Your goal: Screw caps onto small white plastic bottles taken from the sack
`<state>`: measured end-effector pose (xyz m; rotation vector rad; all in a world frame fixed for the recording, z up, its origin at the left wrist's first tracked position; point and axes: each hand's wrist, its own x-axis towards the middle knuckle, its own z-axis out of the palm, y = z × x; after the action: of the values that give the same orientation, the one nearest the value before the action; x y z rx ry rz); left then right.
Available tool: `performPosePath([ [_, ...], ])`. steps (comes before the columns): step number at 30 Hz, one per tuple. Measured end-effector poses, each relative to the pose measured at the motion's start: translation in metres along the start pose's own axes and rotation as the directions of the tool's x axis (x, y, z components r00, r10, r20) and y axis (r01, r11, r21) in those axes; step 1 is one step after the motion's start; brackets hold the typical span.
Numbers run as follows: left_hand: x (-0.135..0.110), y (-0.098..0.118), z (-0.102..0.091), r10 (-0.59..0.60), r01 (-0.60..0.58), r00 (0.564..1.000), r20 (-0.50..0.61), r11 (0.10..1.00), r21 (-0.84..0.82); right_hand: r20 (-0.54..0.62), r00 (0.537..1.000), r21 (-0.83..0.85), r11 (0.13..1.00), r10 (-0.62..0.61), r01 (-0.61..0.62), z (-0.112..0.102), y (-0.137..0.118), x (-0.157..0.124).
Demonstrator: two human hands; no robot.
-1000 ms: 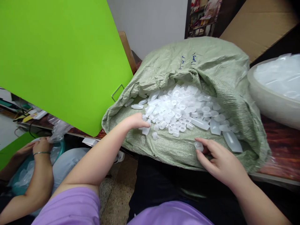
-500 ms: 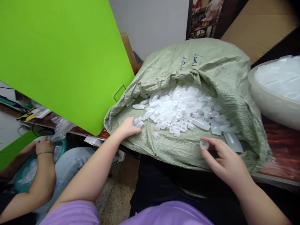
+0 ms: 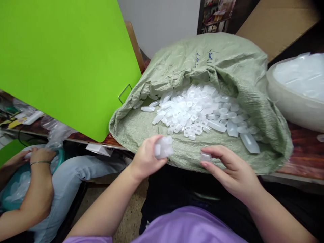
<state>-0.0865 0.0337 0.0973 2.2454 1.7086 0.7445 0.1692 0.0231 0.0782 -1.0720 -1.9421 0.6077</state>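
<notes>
A green woven sack point(image 3: 222, 64) lies open on the table edge, filled with several small translucent plastic bottles and caps point(image 3: 199, 111). My left hand point(image 3: 146, 158) is closed around a small translucent bottle point(image 3: 163, 146), held in front of the sack's lower edge. My right hand point(image 3: 227, 168) pinches a small translucent cap point(image 3: 205, 156) between thumb and fingers, a short way to the right of the bottle. The two pieces are apart.
A bright green board point(image 3: 63, 60) leans at the left. A large translucent basin point(image 3: 291, 101) with plastic parts stands at the right on the dark wooden table point(image 3: 306, 152). At lower left another person's hands point(image 3: 37, 157) work over a teal tub point(image 3: 15, 189).
My left hand took a bottle from the pile and drew back toward me. My right hand with the cap moved left and closer to the bottle.
</notes>
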Motion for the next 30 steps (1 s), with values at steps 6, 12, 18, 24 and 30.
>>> performPosePath([
  [6,-0.028,0.044,0.007,0.118,0.068,0.918,0.38,0.894,-0.442,0.242,0.959,0.046,0.989,-0.147,0.14,-0.004,-0.018,0.001],
  [12,-0.027,0.038,0.02,-0.005,0.647,0.667,0.745,0.501,-0.575,0.392,0.888,0.118,0.97,-0.242,0.212,-0.014,-0.015,-0.025],
  [18,-0.027,0.045,0.034,-0.029,0.645,0.624,0.781,0.584,-0.494,0.417,0.893,0.0,0.983,0.169,-0.186,0.003,-0.009,-0.041],
  [24,-0.019,0.061,0.036,-0.088,0.454,0.794,0.602,0.745,-0.49,0.273,0.94,-0.164,0.972,0.206,-0.166,0.006,0.0,-0.042],
  [30,-0.009,0.068,0.037,-0.041,0.43,0.826,0.562,0.691,-0.581,0.293,0.922,-0.053,0.967,0.255,-0.25,-0.002,0.002,-0.035],
])
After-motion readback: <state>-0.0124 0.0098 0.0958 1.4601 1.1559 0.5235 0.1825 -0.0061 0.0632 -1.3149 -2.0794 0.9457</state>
